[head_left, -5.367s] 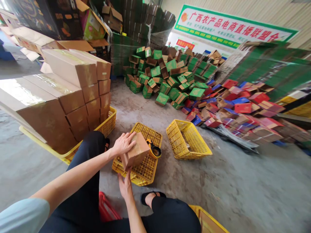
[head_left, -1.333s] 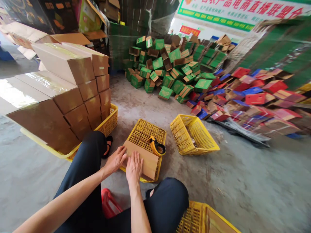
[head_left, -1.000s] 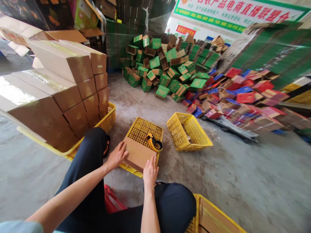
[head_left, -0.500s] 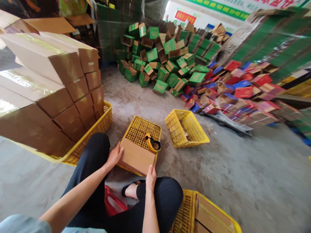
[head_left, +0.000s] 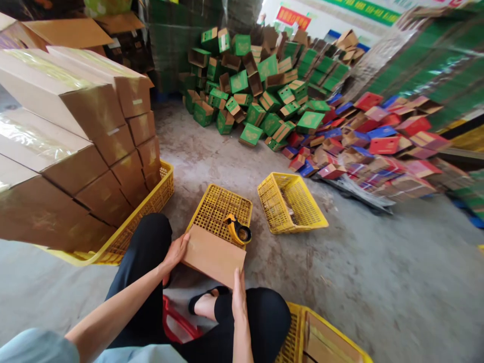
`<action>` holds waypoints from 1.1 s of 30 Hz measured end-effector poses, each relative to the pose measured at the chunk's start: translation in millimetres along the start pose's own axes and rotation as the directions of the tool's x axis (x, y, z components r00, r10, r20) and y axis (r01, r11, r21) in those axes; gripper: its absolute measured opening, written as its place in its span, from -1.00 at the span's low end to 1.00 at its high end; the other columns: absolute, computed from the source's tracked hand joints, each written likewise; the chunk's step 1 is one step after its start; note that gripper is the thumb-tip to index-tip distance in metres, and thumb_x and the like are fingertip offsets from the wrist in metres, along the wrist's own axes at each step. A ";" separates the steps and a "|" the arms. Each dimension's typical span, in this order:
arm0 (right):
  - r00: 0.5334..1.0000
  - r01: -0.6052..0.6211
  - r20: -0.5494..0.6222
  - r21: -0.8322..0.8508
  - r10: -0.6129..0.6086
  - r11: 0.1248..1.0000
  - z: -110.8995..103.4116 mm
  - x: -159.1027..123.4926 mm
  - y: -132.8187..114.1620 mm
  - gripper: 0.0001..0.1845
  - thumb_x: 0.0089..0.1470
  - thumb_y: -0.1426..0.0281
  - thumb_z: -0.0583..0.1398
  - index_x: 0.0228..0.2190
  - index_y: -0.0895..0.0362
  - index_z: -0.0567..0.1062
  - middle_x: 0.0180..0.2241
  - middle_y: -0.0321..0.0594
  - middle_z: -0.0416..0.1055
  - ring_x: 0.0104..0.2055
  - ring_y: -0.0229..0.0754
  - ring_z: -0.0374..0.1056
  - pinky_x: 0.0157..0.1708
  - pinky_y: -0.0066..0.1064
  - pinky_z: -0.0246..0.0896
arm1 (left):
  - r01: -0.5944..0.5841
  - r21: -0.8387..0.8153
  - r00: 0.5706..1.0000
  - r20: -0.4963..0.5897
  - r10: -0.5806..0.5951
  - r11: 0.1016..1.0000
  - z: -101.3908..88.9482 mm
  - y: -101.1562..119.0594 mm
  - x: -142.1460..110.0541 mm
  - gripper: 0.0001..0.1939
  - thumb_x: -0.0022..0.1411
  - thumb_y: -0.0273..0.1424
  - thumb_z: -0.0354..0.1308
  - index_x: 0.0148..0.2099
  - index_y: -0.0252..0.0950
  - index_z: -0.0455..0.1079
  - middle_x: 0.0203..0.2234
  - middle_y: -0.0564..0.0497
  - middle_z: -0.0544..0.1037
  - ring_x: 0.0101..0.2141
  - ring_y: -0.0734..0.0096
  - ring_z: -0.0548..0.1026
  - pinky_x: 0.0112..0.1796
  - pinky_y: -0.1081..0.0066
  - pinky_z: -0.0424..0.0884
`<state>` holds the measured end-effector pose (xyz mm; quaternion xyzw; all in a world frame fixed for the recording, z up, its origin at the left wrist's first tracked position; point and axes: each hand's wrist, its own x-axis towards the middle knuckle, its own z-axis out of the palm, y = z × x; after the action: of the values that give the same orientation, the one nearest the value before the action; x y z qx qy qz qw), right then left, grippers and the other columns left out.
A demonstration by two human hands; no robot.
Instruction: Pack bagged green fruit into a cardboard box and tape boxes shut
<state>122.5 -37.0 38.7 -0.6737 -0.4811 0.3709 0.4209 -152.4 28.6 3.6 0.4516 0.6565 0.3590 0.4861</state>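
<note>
A plain brown cardboard box (head_left: 215, 254) is held between my two hands, over the near part of an upturned yellow plastic crate (head_left: 221, 201). My left hand (head_left: 176, 253) grips the box's left end, and my right hand (head_left: 238, 292) grips its near right corner. The undersides of the box and some fingertips are hidden. On the crate, just beyond the box, lies a yellow and black tape dispenser (head_left: 238, 230).
Stacked brown cartons (head_left: 98, 151) fill a yellow crate (head_left: 166, 176) at the left. A tilted yellow crate (head_left: 272, 212) lies to the right, another (head_left: 293, 322) near my right knee. Green boxes (head_left: 251, 134) and red and blue boxes (head_left: 383, 145) heap up behind.
The box has come slightly nearer to me and its near right end has shifted down and right, with both hands still on it. The tape dispenser stays on the crate.
</note>
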 end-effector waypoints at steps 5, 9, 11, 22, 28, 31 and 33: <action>0.989 0.146 0.048 -0.299 -0.138 0.943 -32.4 -11.1 -49.3 -0.04 0.26 -0.06 0.16 0.47 0.06 -0.03 0.48 -0.08 -0.05 0.49 0.16 -0.05 0.41 0.10 0.01 | 0.076 -0.071 0.997 0.032 -0.074 0.995 27.7 -5.9 -5.1 -0.16 0.34 0.21 -0.19 -0.01 -0.46 0.56 -0.03 -0.31 0.64 0.08 -0.12 0.54 0.14 0.07 0.39; 0.904 0.413 0.158 -0.558 -0.396 0.720 -31.1 -27.2 -97.0 -0.01 0.24 0.00 0.22 0.48 -0.02 -0.11 0.50 -0.10 -0.14 0.51 0.30 -0.18 0.39 0.31 -0.10 | 0.115 -0.103 0.991 0.085 -0.106 0.988 61.5 -13.8 -8.4 -0.08 0.27 0.30 -0.21 -0.12 -0.48 0.56 -0.12 -0.38 0.65 0.00 -0.14 0.59 0.07 0.04 0.46; 0.886 0.451 0.223 -0.614 -0.406 0.648 -21.8 -34.7 -110.5 -0.03 0.25 0.02 0.21 0.48 -0.06 -0.12 0.50 -0.10 -0.13 0.50 0.36 -0.18 0.34 0.38 -0.06 | 0.106 -0.112 0.991 0.090 -0.097 0.988 73.0 -15.2 -8.3 -0.04 0.25 0.32 -0.23 -0.10 -0.51 0.55 -0.07 -0.42 0.63 0.02 -0.16 0.58 0.09 0.02 0.45; 0.778 0.617 0.328 -0.559 -0.536 0.554 54.8 -36.8 -123.8 0.01 0.28 -0.03 0.18 0.48 0.15 -0.13 0.43 0.08 0.06 0.44 0.27 0.07 0.32 0.20 0.15 | -0.168 -0.354 0.961 0.150 0.233 0.920 9.8 72.2 -45.4 -0.30 0.51 0.06 -0.24 0.44 -0.23 0.23 0.39 -0.07 0.26 0.39 0.13 0.20 0.40 0.08 0.04; 0.722 0.690 0.375 -0.453 -0.582 0.565 46.4 -33.7 -118.7 -0.15 0.30 0.07 0.21 0.43 0.15 0.09 0.38 0.06 0.19 0.40 0.22 0.16 0.28 0.16 0.26 | -0.545 -0.064 0.791 0.291 0.538 0.836 -26.8 89.1 -74.4 -0.45 0.49 -0.06 -0.01 0.41 -0.10 0.28 0.46 0.01 0.08 0.42 0.06 0.09 0.39 0.07 0.10; 0.734 0.679 0.371 -0.435 -0.569 0.592 28.9 -34.2 -115.7 -0.34 0.36 0.18 0.17 0.37 0.10 0.25 0.35 -0.03 0.28 0.37 0.13 0.23 0.27 0.05 0.32 | -0.646 0.074 0.745 0.277 0.607 0.760 -19.7 82.4 -78.3 -0.44 0.53 -0.14 -0.05 0.48 -0.10 0.15 0.47 0.02 0.07 0.44 0.14 0.05 0.39 0.12 0.13; 0.752 0.658 0.335 -0.439 -0.568 0.612 17.0 -34.4 -113.9 -0.46 0.39 0.24 0.13 0.32 0.08 0.35 0.30 -0.07 0.36 0.35 0.09 0.27 0.26 0.01 0.33 | -0.665 0.144 0.742 0.241 0.626 0.733 -15.8 78.8 -78.4 -0.45 0.56 -0.19 -0.10 0.50 -0.10 0.09 0.47 0.02 0.07 0.44 0.21 0.06 0.39 0.16 0.13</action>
<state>59.8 -45.6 141.0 -0.5239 -0.7978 0.1091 0.2778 -139.0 -19.3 104.2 0.7328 0.4479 0.3889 0.3333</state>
